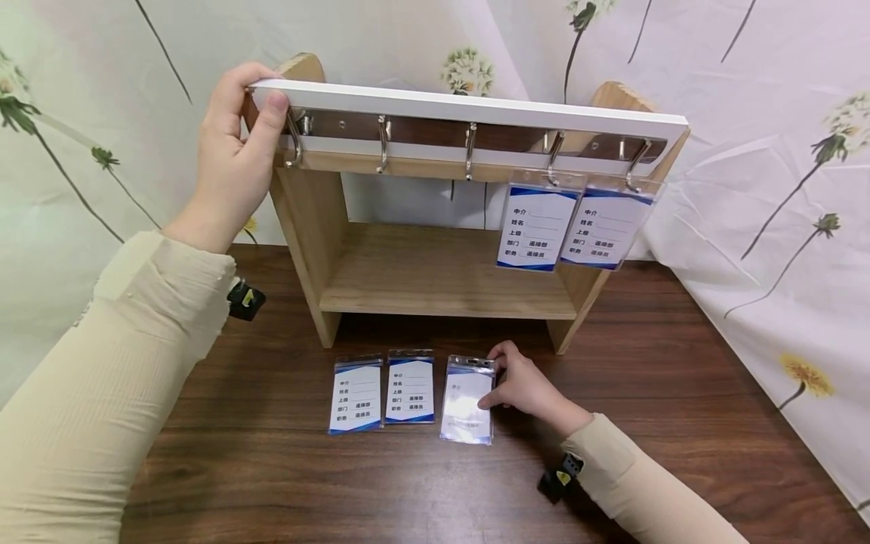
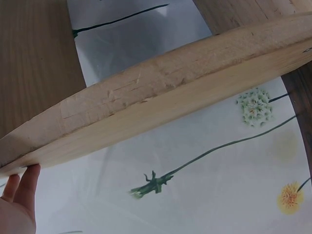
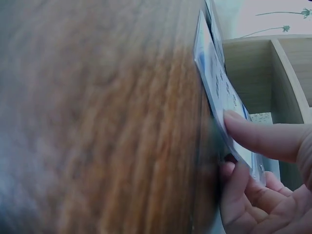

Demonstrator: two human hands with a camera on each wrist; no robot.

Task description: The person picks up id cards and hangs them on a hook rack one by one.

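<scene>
My left hand (image 1: 238,151) grips the left end of the white hook rail (image 1: 469,103), thumb on the front face and fingers behind. In the left wrist view, the fingers of my left hand (image 2: 19,200) touch the edge of a wooden panel (image 2: 146,92). My right hand (image 1: 526,385) pinches the right edge of a clear-sleeved ID badge (image 1: 465,404) at the table. The right wrist view has the thumb on the badge's (image 3: 226,97) face, its near edge slightly raised, and fingers beneath. Two more ID badges, a middle one (image 1: 410,389) and a left one (image 1: 356,397), lie alongside.
Two ID badges (image 1: 533,230) (image 1: 605,227) hang from the two right hooks. The other hooks, such as the middle hook (image 1: 470,151), hold nothing. A wooden shelf (image 1: 442,272) stands on the dark table (image 1: 272,468), against a flower-patterned cloth (image 1: 748,189).
</scene>
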